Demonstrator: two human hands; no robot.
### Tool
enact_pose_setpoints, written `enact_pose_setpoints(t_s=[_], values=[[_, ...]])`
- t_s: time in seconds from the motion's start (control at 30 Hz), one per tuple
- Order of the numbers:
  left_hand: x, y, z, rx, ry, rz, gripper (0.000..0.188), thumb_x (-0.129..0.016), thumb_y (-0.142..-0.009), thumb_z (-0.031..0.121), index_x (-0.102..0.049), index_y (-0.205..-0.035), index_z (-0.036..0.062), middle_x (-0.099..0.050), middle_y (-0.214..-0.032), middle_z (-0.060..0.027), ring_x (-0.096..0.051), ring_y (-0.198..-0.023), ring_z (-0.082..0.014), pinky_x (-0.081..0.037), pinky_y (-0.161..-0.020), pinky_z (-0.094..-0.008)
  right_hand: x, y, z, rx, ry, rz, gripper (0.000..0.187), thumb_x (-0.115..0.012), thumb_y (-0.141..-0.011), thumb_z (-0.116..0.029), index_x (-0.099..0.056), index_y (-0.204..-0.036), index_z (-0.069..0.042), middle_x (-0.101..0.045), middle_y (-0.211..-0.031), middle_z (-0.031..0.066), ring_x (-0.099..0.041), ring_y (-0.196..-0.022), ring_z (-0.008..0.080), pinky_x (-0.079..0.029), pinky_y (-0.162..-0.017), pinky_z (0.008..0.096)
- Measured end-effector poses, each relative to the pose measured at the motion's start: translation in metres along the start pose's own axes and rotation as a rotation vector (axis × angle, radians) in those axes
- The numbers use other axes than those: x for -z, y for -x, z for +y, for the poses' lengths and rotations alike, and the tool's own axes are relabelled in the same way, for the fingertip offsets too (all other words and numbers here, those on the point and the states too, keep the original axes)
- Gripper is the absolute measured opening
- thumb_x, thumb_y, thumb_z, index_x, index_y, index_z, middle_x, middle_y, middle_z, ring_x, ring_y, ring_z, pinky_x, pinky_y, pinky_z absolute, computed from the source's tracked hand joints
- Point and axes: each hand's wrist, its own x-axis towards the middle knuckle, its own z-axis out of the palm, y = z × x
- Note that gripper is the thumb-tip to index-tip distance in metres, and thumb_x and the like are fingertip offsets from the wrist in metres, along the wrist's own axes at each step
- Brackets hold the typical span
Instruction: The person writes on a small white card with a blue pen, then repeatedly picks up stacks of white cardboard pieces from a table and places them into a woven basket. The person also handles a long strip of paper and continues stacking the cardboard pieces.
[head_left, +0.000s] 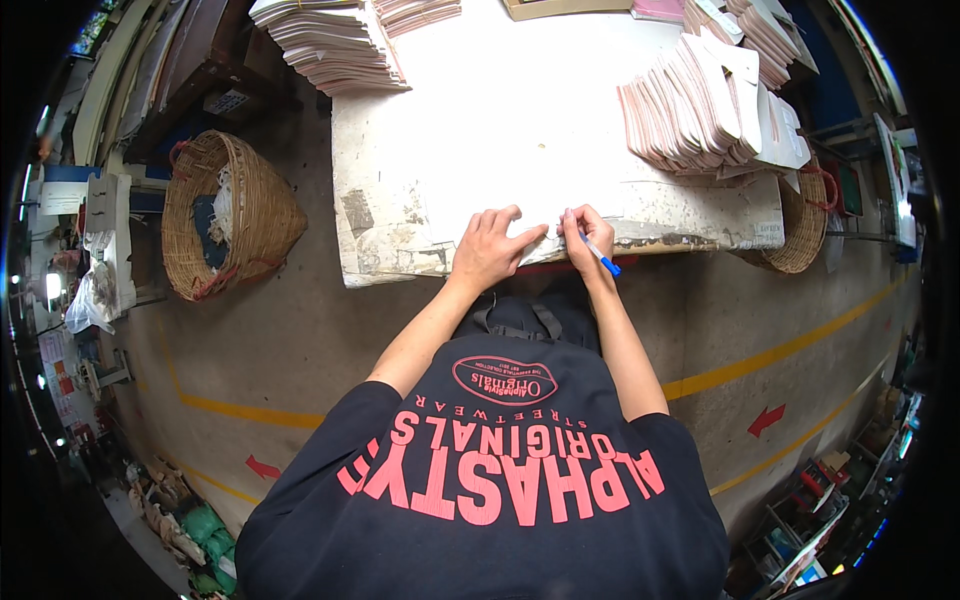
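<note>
Two hands at the table (520, 120) edge — left hand (487, 250) spread flat, right hand (585, 238) pinching a blue pen (600, 256).

i see flat-folded pale pink and white cartons (700, 105) stacked on edge at the table's far right, and a fanned pile of the same flat cartons (330, 40) at its far left. a small white label (768, 229) sits on the table's front edge at the right. two red arrow markings are painted on the floor, one (766, 420) at my right, one (262, 467) at my left
</note>
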Motion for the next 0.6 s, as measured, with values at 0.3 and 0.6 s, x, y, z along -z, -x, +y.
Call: enact_pose_setpoints(t_s=[0.3,0.6], values=[[-0.0032,-0.0001,-0.0002,0.0,-0.032,0.011,0.042,-0.075,-0.088,0.022,-0.074,-0.127,0.0371,-0.06,-0.12,-0.0054,-0.058,-0.107,-0.0251,-0.047,-0.09,-0.0403,-0.0017,0.0013,0.011,0.077,0.044,-0.011,0.045,-0.053,-0.113,-0.028,-0.057,-0.076,-0.003,-0.056,-0.061,0.0012,-0.051,-0.058,0.0077,-0.043,-0.054,0.0303],[-0.001,-0.0022,0.0011,0.004,-0.035,0.021,0.046,-0.076,-0.083,0.018,-0.074,-0.126,0.0373,-0.06,-0.121,-0.0048,-0.057,-0.106,-0.0255,-0.047,-0.089,-0.04,-0.0026,0.0037,0.0064,0.073,0.13,0.0,0.043,-0.051,-0.114,-0.026,-0.056,-0.079,-0.002,-0.052,-0.059,0.0055,-0.048,-0.055,0.0129,-0.042,-0.054,0.0356]])
